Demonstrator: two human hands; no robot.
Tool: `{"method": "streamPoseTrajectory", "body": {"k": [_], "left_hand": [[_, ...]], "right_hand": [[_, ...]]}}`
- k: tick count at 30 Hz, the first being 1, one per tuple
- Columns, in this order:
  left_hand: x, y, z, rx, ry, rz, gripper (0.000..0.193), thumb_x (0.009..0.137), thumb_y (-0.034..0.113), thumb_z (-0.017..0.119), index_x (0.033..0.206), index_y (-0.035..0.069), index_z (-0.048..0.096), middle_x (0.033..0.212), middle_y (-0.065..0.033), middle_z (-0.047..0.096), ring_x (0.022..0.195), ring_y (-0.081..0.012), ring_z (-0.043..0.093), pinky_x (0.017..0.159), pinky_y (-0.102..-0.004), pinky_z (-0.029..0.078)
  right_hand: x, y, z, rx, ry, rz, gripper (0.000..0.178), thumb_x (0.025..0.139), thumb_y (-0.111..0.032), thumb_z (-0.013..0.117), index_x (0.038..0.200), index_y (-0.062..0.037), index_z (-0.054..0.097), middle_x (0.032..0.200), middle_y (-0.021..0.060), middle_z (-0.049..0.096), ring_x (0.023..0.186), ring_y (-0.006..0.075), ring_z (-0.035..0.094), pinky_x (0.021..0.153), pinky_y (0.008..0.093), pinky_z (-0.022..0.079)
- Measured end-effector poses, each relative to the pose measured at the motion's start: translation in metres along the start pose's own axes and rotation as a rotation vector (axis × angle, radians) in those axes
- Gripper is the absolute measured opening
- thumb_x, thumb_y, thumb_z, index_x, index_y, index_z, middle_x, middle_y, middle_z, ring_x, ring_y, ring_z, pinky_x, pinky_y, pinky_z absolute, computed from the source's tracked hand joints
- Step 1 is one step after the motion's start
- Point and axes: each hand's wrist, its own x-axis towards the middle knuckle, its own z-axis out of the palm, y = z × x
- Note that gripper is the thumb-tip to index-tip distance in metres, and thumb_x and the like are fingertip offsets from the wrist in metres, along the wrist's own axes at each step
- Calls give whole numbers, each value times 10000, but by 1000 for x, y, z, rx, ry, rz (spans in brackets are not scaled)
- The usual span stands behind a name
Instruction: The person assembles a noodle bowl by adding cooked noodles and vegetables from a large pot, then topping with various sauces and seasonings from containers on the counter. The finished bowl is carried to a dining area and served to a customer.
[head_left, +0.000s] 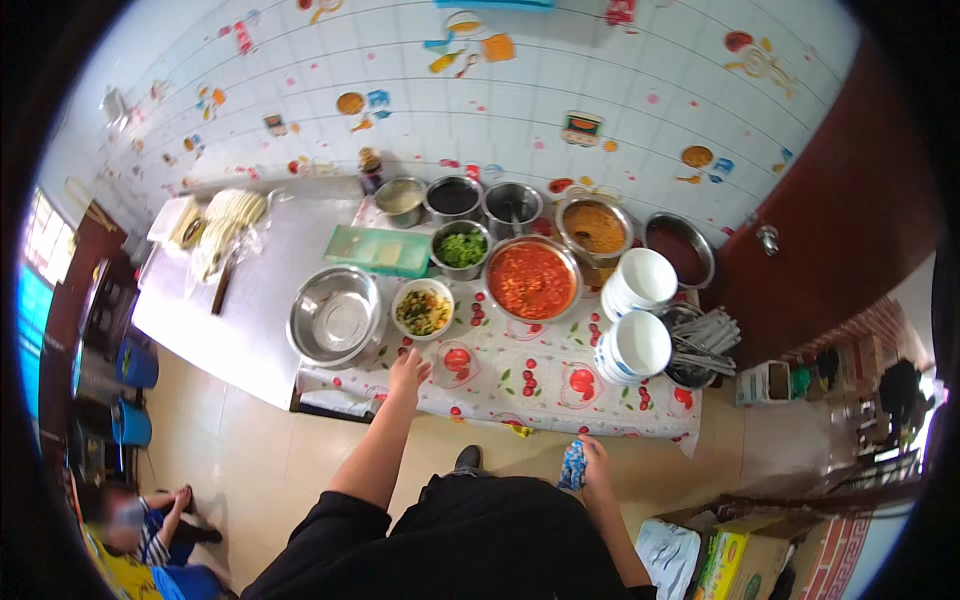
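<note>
My left hand (408, 373) reaches over the near edge of the patterned tablecloth (490, 385), fingers loosely spread and nothing in them. Just beyond its fingertips stands a white bowl (422, 336) with chopped green, orange and dark bits inside. To the left of that bowl sits a wide, empty-looking metal basin (335, 318). Low in front of the table, at my right side, my right hand (596, 466) is closed around a crumpled blue-and-white patterned cloth (572, 466).
Behind are pots of red sauce (533, 282), chopped greens (461, 250) and brown powder (597, 228). Stacked white bowls (634, 350) and a pot of spoons (706, 340) stand right. White food in plastic (235, 215) lies left. A seated person (160, 530) is lower left.
</note>
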Motion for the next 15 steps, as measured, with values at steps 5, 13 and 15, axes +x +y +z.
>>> {"method": "streamPoseTrajectory", "body": {"k": [5, 13, 15], "left_hand": [[35, 20, 11, 71, 159, 94, 603, 926, 224, 526, 1420, 59, 223, 1237, -148, 488, 904, -256, 609, 735, -349, 527], [68, 15, 13, 74, 81, 80, 514, 928, 79, 425, 1419, 86, 272, 1115, -115, 569, 775, -204, 641, 641, -301, 528], [62, 17, 29, 88, 55, 73, 515, 933, 86, 414, 1423, 83, 256, 1071, -109, 578, 862, -224, 635, 743, -339, 535]], "right_hand": [[1, -4, 14, -7, -46, 14, 198, 926, -142, 506, 1065, -10, 556, 857, 130, 636, 740, 188, 624, 659, 296, 514], [-5, -5, 22, -74, -2, 41, 187, 926, -134, 508, 1051, -9, 570, 862, 126, 641, 744, 185, 624, 661, 290, 513], [-8, -6, 25, -73, 8, 45, 186, 926, -134, 509, 1050, -11, 572, 863, 126, 641, 745, 187, 625, 663, 290, 514]]}}
